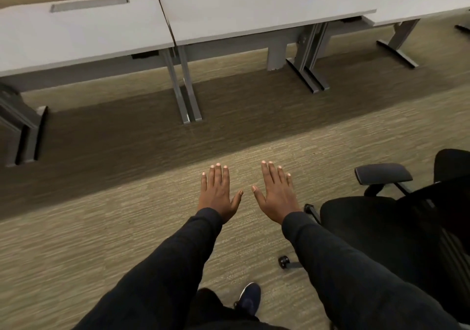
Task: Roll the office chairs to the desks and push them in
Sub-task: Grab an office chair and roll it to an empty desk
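While I watch through the head camera, the person's left hand (pixel 218 192) and right hand (pixel 276 195) are stretched forward side by side, palms down, fingers straight and slightly spread, thumbs nearly meeting. Neither has hold of anything; both hang over the striped carpet (pixel 101 240) in dark sleeves (pixel 162 266).

A black office chair (pixel 368 218) stands at the carpet's right edge, just beside the right forearm and untouched by either hand. I can see its seat, one padded armrest (pixel 382 174) and a caster (pixel 283 261) on the floor below the right forearm.

Three white desks run along the carpet's far edge on grey metal legs: the left desk (pixel 84 32), the middle desk (pixel 254 14) and the right desk (pixel 407 1). The chair sits well apart from all three, not pushed in. A dark shoe (pixel 250 298) shows at the near edge.
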The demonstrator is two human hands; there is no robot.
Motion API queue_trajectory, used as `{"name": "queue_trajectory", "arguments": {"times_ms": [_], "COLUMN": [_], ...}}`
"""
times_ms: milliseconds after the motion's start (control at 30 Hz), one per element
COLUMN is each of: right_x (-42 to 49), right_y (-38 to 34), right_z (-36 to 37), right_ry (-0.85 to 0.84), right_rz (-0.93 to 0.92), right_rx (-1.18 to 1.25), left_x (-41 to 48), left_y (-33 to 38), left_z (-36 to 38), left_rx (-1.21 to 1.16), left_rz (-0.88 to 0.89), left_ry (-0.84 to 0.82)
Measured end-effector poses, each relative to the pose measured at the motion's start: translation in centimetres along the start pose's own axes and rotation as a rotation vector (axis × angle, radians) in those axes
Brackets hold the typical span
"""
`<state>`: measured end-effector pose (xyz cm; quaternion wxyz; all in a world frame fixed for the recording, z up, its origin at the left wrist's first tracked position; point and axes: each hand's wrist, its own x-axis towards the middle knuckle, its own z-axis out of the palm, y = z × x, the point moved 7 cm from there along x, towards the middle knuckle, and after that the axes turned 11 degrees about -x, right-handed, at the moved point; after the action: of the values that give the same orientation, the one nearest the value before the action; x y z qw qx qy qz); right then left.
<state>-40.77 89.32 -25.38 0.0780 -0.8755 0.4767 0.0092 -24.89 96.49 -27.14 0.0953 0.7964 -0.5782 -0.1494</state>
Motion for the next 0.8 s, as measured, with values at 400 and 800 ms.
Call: {"name": "queue_trajectory", "arguments": {"times_ms": [400, 800], "right_x": [-11.2, -22.6], "right_y": [-5.8, -8.0], "right_z": [-0.6, -1.1], "right_ry": [0.056, 0.048], "right_rz": [-0.029, -0.076], "right_rx": [-0.008, 0.013], "left_x": [-13.2, -25.2], "left_y": [-1.8, -0.6], "left_z": [0.1, 2.0], "left_rx": [-0.052, -0.084], "left_rz": [-0.011, -0.085], "left_ry": [0.026, 0.059]}}
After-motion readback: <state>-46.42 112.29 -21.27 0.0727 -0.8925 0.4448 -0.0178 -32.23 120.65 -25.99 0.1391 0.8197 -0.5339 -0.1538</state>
